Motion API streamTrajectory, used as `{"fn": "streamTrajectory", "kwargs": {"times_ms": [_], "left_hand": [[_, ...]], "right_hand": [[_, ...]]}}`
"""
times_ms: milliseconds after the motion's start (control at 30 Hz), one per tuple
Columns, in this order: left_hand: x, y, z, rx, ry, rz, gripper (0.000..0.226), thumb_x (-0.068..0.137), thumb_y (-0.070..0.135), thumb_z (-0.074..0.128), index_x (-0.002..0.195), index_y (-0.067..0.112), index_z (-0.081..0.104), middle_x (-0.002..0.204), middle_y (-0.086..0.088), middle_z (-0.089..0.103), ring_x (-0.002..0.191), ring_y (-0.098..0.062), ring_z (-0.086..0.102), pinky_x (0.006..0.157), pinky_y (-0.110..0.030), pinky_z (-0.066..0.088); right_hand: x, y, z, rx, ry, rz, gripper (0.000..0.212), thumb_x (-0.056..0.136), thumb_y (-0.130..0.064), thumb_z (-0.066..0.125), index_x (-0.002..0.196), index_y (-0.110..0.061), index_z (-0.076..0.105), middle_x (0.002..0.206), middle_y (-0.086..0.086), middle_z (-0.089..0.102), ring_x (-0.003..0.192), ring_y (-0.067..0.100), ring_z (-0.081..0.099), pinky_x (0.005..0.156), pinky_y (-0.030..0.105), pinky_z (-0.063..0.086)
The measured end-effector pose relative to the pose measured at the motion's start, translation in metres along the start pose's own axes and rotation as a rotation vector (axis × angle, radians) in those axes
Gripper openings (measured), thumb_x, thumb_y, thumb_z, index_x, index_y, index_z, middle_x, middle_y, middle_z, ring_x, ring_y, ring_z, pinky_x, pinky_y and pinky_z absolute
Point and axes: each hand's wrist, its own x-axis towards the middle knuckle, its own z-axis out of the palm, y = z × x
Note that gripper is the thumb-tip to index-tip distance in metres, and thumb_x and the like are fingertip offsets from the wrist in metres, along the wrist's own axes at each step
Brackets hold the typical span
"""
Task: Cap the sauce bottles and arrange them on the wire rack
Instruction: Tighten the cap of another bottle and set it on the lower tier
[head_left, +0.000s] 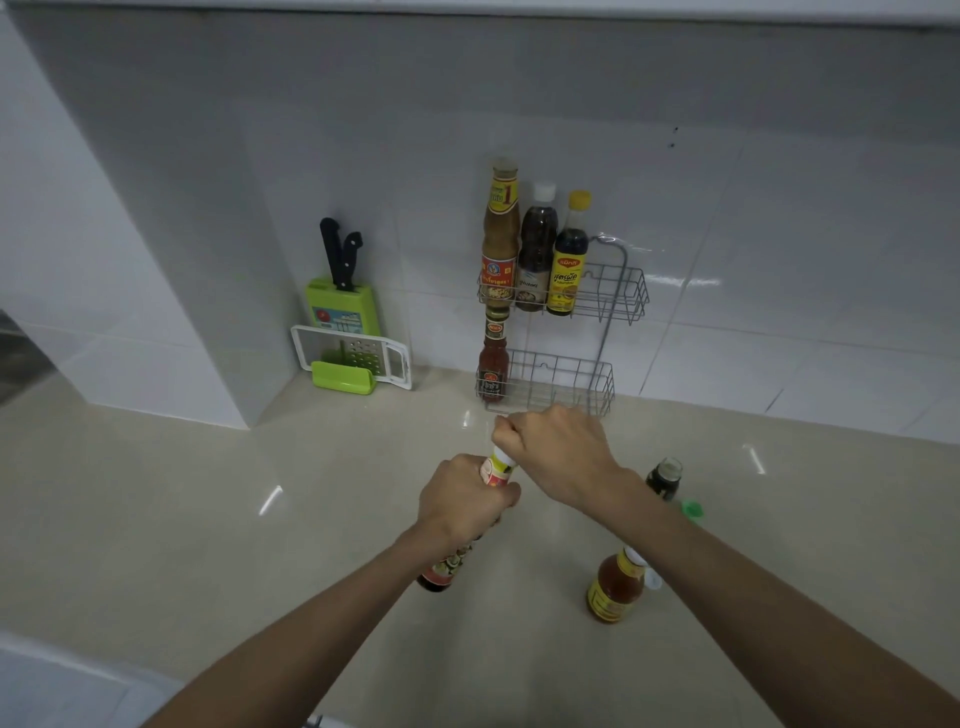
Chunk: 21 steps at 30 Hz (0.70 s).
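The sauce bottle stands on the table before the wire rack; left hand grips its neck for steadiness, right hand closes over the cap, probably screwing.

You're looking at a glossy beige counter that's carrying a few things. An orange sauce bottle is standing on it near your right arm, with a dark bottle and a loose green cap sitting farther back. A green knife block and white grater are leaning by the wall, and the wire rack is sitting at the back edge.
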Motion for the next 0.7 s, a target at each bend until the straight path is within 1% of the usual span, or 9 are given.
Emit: {"fn": "streamTrajectory", "kwargs": {"times_ms": [33,100,167,267,367,433,567,633,700], "left_hand": [[0.0,0.002,0.0,0.013,0.046,0.0,0.019,0.065,0.031,0.06,0.054,0.015,0.061,0.05,0.001,0.067,0.048,-0.016,0.062,0.058,-0.031,0.052],[0.003,0.007,-0.002,0.002,0.1,0.044,0.022,0.067,0.034,0.059,0.061,0.014,0.065,0.054,-0.002,0.069,0.055,-0.019,0.067,0.06,-0.036,0.055],[0.007,0.012,-0.006,-0.033,0.079,0.101,0.021,0.072,0.032,0.062,0.067,0.012,0.066,0.062,-0.005,0.071,0.062,-0.021,0.069,0.062,-0.039,0.055],[0.015,0.011,-0.017,-0.079,-0.054,0.142,0.012,0.073,0.024,0.072,0.081,0.019,0.065,0.078,0.002,0.073,0.076,-0.015,0.069,0.07,-0.03,0.053],[0.025,-0.009,-0.027,-0.156,-0.239,0.173,0.044,0.061,0.032,0.08,0.101,0.028,0.063,0.097,0.007,0.073,0.094,-0.011,0.07,0.088,-0.032,0.056],[0.028,-0.02,-0.029,-0.15,-0.304,0.152,0.055,0.056,0.035,0.084,0.105,0.026,0.063,0.099,0.004,0.074,0.095,-0.014,0.071,0.091,-0.037,0.057],[0.036,-0.03,-0.025,-0.231,-0.287,0.096,0.058,0.052,0.033,0.091,0.103,0.019,0.068,0.097,-0.002,0.077,0.092,-0.02,0.073,0.09,-0.043,0.058],[0.045,-0.028,-0.023,-0.223,-0.204,0.089,0.06,0.049,0.037,0.091,0.102,0.02,0.068,0.095,0.0,0.076,0.09,-0.019,0.073,0.087,-0.039,0.059],[0.052,-0.023,-0.02,-0.178,-0.129,0.09,0.057,0.05,0.039,0.092,0.099,0.021,0.067,0.091,0.003,0.076,0.085,-0.014,0.073,0.081,-0.03,0.06]], "right_hand": [[0.002,-0.002,-0.001,0.053,0.028,0.027,0.019,0.094,-0.032,0.052,0.104,-0.016,0.053,0.085,0.007,0.063,0.07,0.029,0.059,0.053,0.031,0.039],[0.007,-0.008,-0.001,0.264,0.029,0.145,0.036,0.093,-0.051,0.043,0.088,-0.017,0.055,0.077,0.005,0.063,0.07,0.025,0.059,0.056,0.032,0.04],[0.014,-0.01,-0.002,0.38,0.084,0.156,0.035,0.09,-0.049,0.048,0.077,-0.017,0.053,0.071,0.005,0.063,0.067,0.023,0.057,0.054,0.032,0.039],[0.025,-0.004,-0.018,0.38,0.007,0.087,0.03,0.089,-0.041,0.054,0.071,-0.017,0.052,0.067,0.001,0.06,0.063,0.017,0.055,0.052,0.03,0.036],[0.039,0.01,-0.034,0.375,-0.075,0.043,0.028,0.09,-0.042,0.056,0.079,-0.017,0.059,0.076,0.0,0.065,0.071,0.015,0.059,0.06,0.033,0.047],[0.047,0.018,-0.043,0.398,-0.068,0.055,0.029,0.09,-0.042,0.056,0.082,-0.015,0.063,0.082,0.003,0.067,0.076,0.017,0.061,0.067,0.036,0.05],[0.059,0.025,-0.056,0.5,-0.006,0.111,0.03,0.089,-0.041,0.059,0.081,-0.012,0.065,0.075,0.0,0.064,0.066,0.008,0.056,0.06,0.03,0.044],[0.06,0.024,-0.052,0.647,0.039,0.177,0.032,0.087,-0.043,0.062,0.084,-0.012,0.065,0.073,0.001,0.064,0.056,0.0,0.052,0.052,0.019,0.041],[0.057,0.025,-0.042,0.763,0.055,0.229,0.033,0.082,-0.046,0.067,0.089,-0.014,0.064,0.076,0.004,0.066,0.053,-0.001,0.053,0.046,0.018,0.042]]}}
